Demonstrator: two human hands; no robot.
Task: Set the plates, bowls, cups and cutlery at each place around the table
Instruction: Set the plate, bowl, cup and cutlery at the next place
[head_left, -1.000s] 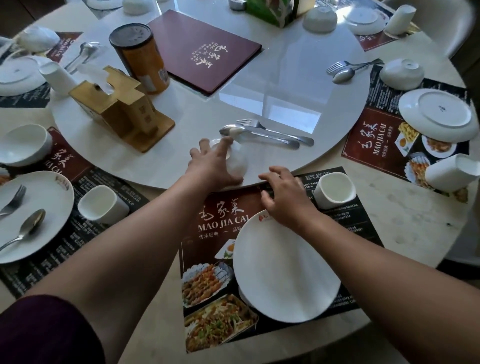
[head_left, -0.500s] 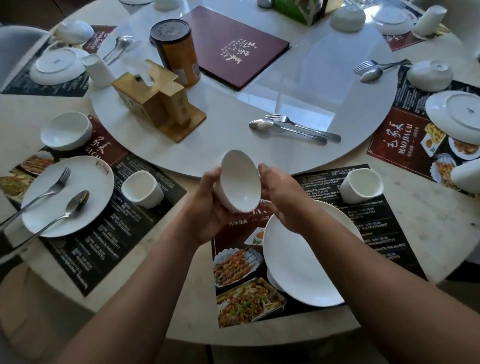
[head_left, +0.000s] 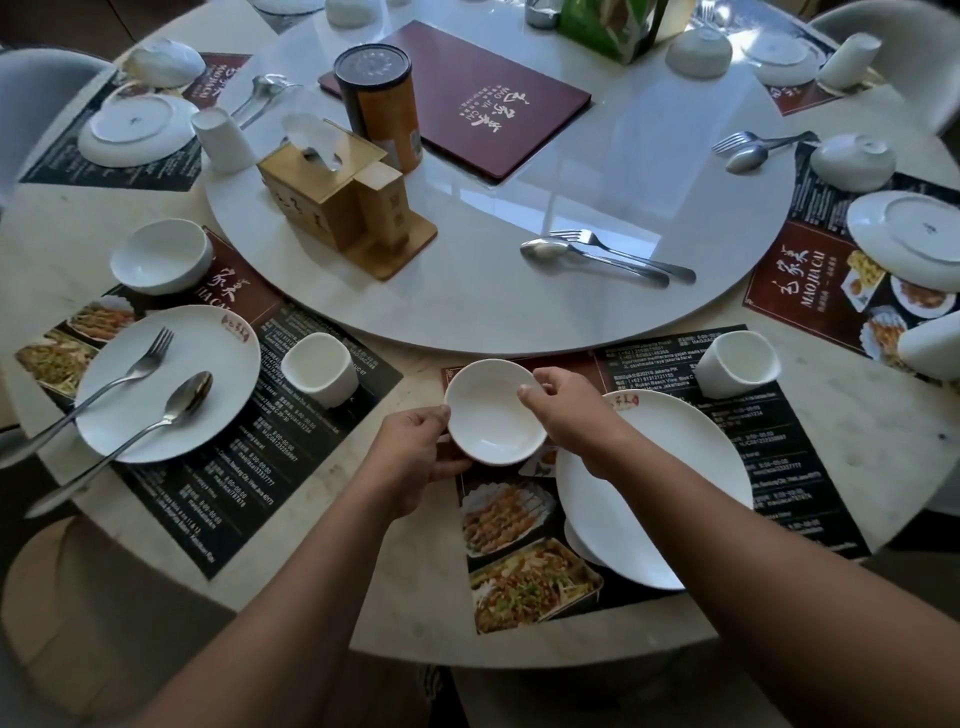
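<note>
At lower centre we see a small white bowl (head_left: 493, 413), upright, over the top left corner of a printed placemat (head_left: 779, 452). The left hand (head_left: 415, 457) curls round its left rim, and the right hand (head_left: 569, 410) pinches its right rim. Just to its right lies a white plate (head_left: 665, 493), with a cup (head_left: 737, 364) above. A fork (head_left: 597, 243) and spoon (head_left: 543, 249) lie on the turntable (head_left: 467, 301).

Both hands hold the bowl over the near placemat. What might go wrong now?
The small white ceramic bowl, gripped at its rim by the left hand and right hand, hangs beside the large white dinner plate; lowered rightward, it may clip that plate. The steel fork and spoon lie on the round white turntable, so this place could miss its cutlery.
</note>
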